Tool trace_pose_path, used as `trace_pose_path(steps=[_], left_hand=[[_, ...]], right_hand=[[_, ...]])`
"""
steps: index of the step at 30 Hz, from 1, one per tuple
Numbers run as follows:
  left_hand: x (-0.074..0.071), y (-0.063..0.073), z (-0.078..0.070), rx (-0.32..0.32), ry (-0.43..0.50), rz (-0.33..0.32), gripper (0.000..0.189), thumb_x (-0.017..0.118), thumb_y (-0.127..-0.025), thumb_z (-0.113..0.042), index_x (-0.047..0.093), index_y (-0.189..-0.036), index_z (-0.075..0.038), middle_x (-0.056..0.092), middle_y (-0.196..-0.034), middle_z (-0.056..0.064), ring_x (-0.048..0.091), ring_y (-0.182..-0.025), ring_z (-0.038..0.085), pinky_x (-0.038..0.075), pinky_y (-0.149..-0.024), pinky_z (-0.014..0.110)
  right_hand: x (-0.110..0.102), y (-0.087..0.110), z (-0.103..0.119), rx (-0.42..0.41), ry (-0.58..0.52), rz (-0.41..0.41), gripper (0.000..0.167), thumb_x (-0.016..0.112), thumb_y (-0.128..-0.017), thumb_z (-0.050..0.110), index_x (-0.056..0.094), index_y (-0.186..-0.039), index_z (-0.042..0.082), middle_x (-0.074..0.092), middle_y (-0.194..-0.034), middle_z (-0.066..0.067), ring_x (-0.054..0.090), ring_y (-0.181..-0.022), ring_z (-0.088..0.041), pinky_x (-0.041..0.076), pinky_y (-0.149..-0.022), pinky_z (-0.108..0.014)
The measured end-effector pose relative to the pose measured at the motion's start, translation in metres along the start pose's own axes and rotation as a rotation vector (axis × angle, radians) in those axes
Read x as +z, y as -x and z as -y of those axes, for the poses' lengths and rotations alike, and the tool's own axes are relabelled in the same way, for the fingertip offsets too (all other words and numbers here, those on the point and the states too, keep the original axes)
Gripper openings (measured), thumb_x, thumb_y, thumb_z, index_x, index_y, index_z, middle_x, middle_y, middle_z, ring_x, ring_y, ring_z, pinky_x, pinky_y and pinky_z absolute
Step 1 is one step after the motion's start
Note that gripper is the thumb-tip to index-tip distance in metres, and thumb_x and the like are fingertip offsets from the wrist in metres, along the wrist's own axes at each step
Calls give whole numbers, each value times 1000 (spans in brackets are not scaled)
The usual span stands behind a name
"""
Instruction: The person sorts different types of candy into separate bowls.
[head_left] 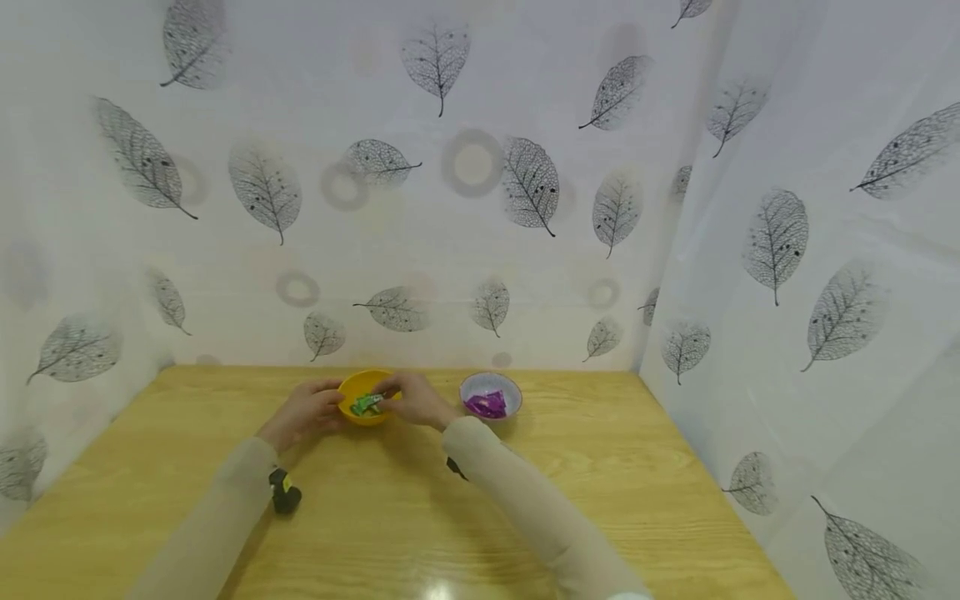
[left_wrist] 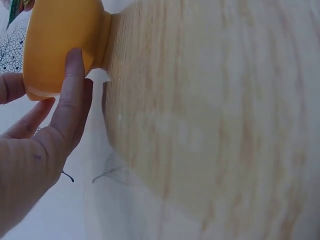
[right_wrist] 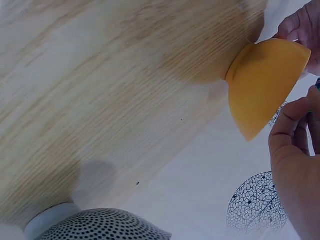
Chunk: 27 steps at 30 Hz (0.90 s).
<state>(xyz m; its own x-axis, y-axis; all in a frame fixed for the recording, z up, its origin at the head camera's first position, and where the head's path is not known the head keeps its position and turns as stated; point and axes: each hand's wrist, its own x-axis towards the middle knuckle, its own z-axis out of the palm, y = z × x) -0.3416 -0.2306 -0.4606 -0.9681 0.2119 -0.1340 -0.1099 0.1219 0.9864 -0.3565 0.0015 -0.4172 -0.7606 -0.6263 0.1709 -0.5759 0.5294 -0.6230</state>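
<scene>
A yellow bowl (head_left: 365, 380) stands on the table with small green packets (head_left: 363, 408) inside. My left hand (head_left: 303, 412) holds this bowl at its left side; in the left wrist view the thumb is at the rim and the fingers lie along the outer wall (left_wrist: 62, 40). Over the bowl's right side, my right hand (head_left: 422, 402) pinches a green packet (left_wrist: 16, 11) between thumb and fingers. In the right wrist view that packet is mostly hidden behind the fingertips. Just right of the right hand is a whitish bowl (head_left: 469, 386) holding purple packets (head_left: 489, 405).
The wooden table (head_left: 390, 533) runs back to a wall covering (head_left: 420, 250) printed with grey leaves. In the right wrist view, the whitish bowl's dotted outside (right_wrist: 105, 225) shows at the lower edge. A black strap device (head_left: 284, 492) sits at the left wrist.
</scene>
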Motion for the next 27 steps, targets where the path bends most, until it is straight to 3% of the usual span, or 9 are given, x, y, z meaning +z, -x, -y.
trace_pose_path(steps=[12, 18, 27], left_hand=[[1, 0, -6, 3, -13, -5, 54, 47, -103, -15, 28, -148, 10, 42, -141, 33, 62, -96, 13, 57, -90, 38], [2, 0, -5, -4, -16, -13, 52, 45, -104, -14, 29, -148, 9, 39, -144, 34, 62, -97, 14, 56, -92, 39], [1, 3, -3, 3, 3, -7, 54, 46, -103, -14, 28, -147, 11, 42, -141, 34, 61, -95, 13, 57, -90, 39]], right_hand=[[-5, -11, 3, 18, 63, -31, 24, 69, -90, 11, 72, -114, 6, 72, -115, -6, 66, -98, -14, 51, -84, -17], [-3, -10, -2, 10, 29, 2, 34, 70, -90, 12, 67, -122, 2, 69, -121, -11, 66, -100, -18, 52, -80, -17], [-4, -2, -11, 45, -68, -45, 32, 67, -93, 15, 67, -123, 5, 69, -123, -9, 65, -104, -17, 52, -88, -22]])
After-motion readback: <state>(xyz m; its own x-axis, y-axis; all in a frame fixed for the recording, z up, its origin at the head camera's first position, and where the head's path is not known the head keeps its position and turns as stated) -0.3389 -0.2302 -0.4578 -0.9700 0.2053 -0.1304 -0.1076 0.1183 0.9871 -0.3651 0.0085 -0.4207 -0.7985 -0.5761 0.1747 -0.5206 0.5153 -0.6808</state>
